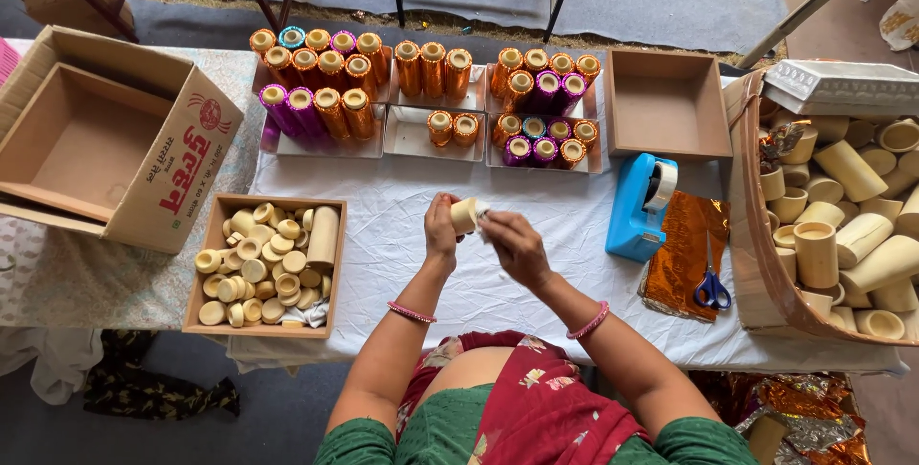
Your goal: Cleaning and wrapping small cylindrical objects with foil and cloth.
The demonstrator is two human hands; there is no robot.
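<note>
A white cloth-covered table (402,235) is carrying the work; above its middle, towards the near edge, the left hand (441,231) is pinching a small cream cylinder (464,215) while the right hand (515,247) is closing on its end; a blue tape dispenser (639,204) is sitting towards the right edge; a wooden tray (266,267) of cream caps is lying at the near left corner.

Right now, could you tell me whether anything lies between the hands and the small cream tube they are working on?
Nothing visible does. The left hand already holds the cream tube in its fingers, and the right hand touches its end. The white cloth beneath them is bare there.
</note>
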